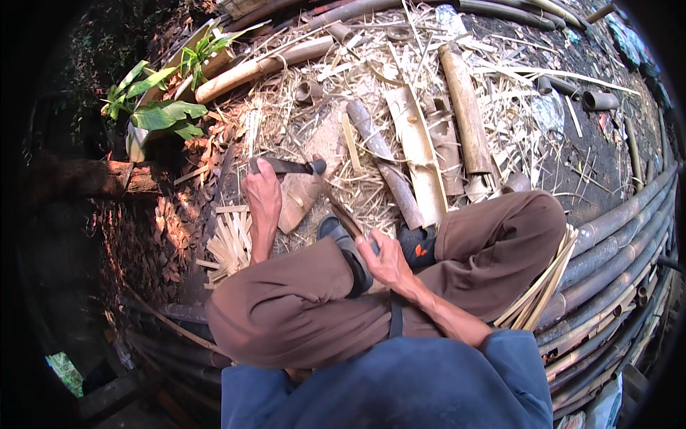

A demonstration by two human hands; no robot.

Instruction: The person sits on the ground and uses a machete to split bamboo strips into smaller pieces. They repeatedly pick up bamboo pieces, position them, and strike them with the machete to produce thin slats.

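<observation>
My left hand [263, 194] is closed round one end of a short dark piece of bamboo [289, 166]. Its rounded far end points right, over a pale wooden block [296, 200] lying on the ground. My right hand [387, 259], in front of my lap, grips a long-bladed knife [344, 214] by its handle. The blade slants up and left, its far end close to the bamboo piece; whether they touch I cannot tell. A stack of pale split bamboo strips [232, 239] lies beside my left forearm.
Split bamboo [418, 157] and a thick bamboo pole [464, 111] lie ahead among scattered shavings [529, 136]. Long bamboo poles [614, 250] line the right side. More strips [547, 282] rest by my right knee. A leafy plant [161, 114] grows far left, near a log [125, 177].
</observation>
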